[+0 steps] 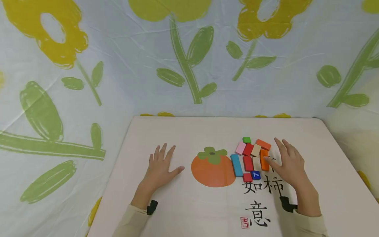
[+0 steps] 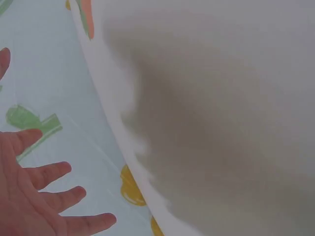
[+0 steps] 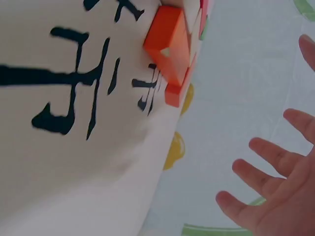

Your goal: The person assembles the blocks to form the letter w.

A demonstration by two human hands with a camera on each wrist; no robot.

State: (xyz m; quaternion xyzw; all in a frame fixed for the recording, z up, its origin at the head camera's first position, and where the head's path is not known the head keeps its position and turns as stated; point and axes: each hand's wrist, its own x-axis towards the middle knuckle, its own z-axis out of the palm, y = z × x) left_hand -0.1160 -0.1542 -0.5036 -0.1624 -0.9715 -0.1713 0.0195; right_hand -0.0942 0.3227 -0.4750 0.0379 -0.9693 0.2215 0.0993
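Several small coloured blocks lie close together right of the table's middle in the head view. Among them are a light blue block, a dark blue block marked 7, a green block, a pink block and an orange block. My right hand hovers just right of the group, fingers spread and holding nothing; its thumb tip appears over the orange block's edge. In the right wrist view those fingers are apart from the blocks. On the left, my left hand spreads its fingers, also holding nothing.
The pale table bears a printed orange persimmon between the hands and black written characters below the blocks. A flowered cloth hangs behind the table and along its sides.
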